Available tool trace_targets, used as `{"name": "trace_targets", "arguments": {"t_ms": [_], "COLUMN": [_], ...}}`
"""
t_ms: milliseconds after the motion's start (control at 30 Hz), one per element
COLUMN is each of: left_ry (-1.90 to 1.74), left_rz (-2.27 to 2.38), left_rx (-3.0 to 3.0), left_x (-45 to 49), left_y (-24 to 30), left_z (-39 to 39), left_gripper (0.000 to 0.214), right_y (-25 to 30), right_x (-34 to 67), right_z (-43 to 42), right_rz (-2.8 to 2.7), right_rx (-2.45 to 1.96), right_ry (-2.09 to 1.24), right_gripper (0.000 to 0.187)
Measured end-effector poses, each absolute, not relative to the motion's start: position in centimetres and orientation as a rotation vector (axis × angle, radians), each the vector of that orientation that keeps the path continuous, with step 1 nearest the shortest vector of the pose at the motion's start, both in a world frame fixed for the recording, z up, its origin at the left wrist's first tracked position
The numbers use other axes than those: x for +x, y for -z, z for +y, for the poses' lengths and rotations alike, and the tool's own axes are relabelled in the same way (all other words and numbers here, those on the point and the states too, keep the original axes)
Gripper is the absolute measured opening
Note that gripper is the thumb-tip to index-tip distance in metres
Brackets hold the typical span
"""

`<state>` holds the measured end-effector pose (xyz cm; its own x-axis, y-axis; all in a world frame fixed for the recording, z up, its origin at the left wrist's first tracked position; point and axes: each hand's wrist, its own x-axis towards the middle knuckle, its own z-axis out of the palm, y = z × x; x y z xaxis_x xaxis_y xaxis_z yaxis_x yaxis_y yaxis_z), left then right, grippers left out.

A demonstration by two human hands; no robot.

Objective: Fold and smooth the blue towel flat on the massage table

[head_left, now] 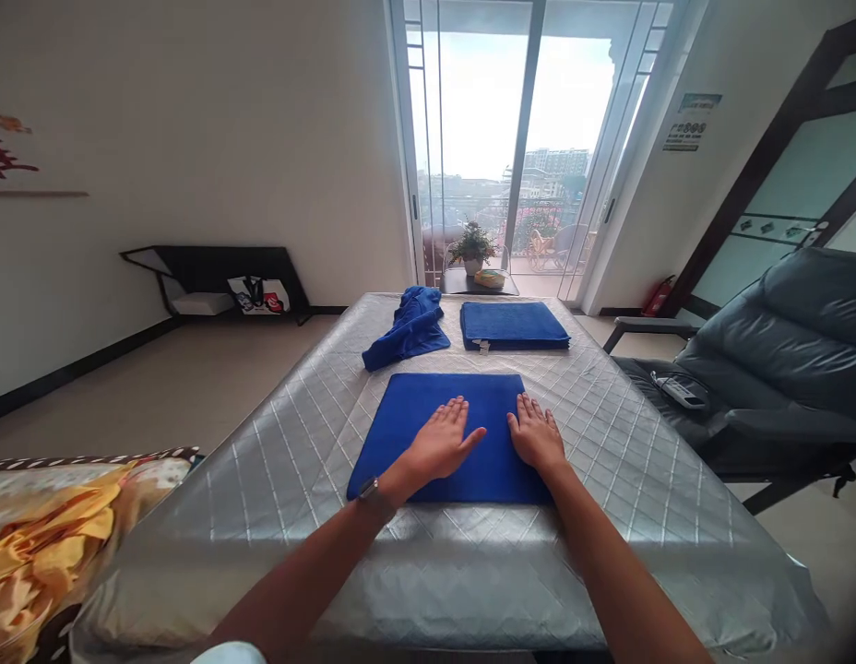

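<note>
A blue towel (400, 443) lies spread flat on the silver quilted cover in front of me. My left hand (442, 441) rests palm down on its middle, fingers stretched out and thumb apart. At the towel's right edge, my right hand (537, 432) lies flat with its fingers extended. Beyond it on the right sits a neat stack of folded blue towels (515, 325) with a white tag at its near side. A crumpled blue towel (410, 332) lies loose at the far left.
The silver quilted cover (290, 461) drapes over the table's edges. A dark padded armchair (802, 341) stands at right, holding a white device (679, 392). Yellow cloth (61, 535) lies at lower left. Behind the table, a small stand bears a potted plant (473, 246) by the glass door.
</note>
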<state>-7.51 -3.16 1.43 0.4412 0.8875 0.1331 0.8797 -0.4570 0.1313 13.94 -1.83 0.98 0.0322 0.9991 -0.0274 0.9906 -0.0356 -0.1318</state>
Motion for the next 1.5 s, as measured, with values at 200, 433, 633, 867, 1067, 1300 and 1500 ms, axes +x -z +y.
{"name": "trace_targets", "arguments": {"t_ms": [200,433,633,867,1067,1300,1500], "left_ry": [-0.363,-0.273,-0.208,-0.24,-0.265,-0.236,-0.2], "left_rz": [1.377,1.668,1.942,2.031,2.035,2.019,2.01], "left_rx": [2.718,2.508,2.337,2.282,2.296,2.279,2.287], "left_x": [2.3,-5.3,-15.1,-18.0,-17.7,-17.8,-18.2], "left_y": [-1.1,0.2,0.7,1.6,1.7,1.0,1.1], "left_z": [-0.9,0.9,1.7,2.0,1.9,1.5,1.6], "left_gripper": [0.081,0.089,0.095,0.093,0.091,0.093,0.096], "right_y": [-1.0,-1.1,-1.1,-1.2,-3.1,-1.9,-0.5], "right_x": [14.4,14.0,14.0,14.2,14.3,13.7,13.9], "right_z": [-2.2,-2.0,-1.9,-1.4,0.8,5.2,5.3], "right_rz": [-2.23,-2.115,-2.115,-2.152,-2.203,-2.204,-2.157], "right_rx": [-2.185,-2.181,-2.185,-2.263,-2.267,-2.179,-2.168], "right_ry": [-0.118,-0.188,-0.211,-0.261,-0.282,-0.217,-0.194], "right_gripper": [0.063,0.065,0.066,0.067,0.066,0.066,0.067]}}
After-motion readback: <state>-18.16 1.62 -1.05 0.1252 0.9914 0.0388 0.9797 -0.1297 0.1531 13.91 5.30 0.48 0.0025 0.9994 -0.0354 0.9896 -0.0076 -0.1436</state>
